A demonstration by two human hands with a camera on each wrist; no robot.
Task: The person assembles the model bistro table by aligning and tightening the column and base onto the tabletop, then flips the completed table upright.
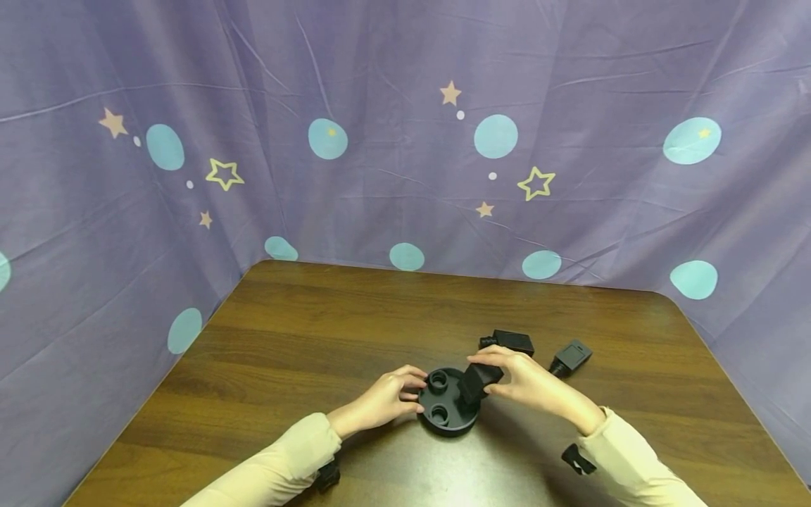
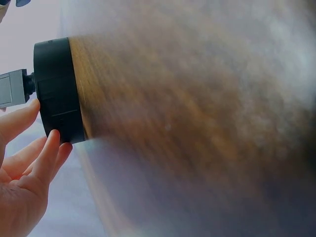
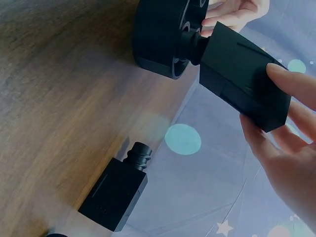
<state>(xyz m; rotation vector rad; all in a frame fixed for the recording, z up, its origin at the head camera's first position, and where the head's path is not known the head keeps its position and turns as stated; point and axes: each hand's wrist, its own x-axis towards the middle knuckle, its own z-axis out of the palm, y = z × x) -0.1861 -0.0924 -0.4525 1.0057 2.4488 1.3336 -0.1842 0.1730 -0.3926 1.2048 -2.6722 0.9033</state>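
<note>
A round black base (image 1: 451, 397) with raised ring sockets stands on the table; its side wall (image 2: 59, 94) fills the left of the left wrist view. My left hand (image 1: 385, 401) grips its left edge, thumb at the upper rim and fingers against the wall. My right hand (image 1: 531, 380) pinches a black rectangular block with a threaded neck (image 3: 242, 74) by its far end. That neck points down into a socket on the base's right side, the block leaning slightly. How deep the thread sits is hidden. Two sockets on the left stand unfilled.
Behind my right hand lies a second black block (image 1: 514, 342) with a threaded neck. A third block (image 1: 573, 355) lies farther right, its neck toward me. Both rest on the wooden table (image 1: 329, 317), which a purple patterned curtain (image 1: 380, 176) surrounds.
</note>
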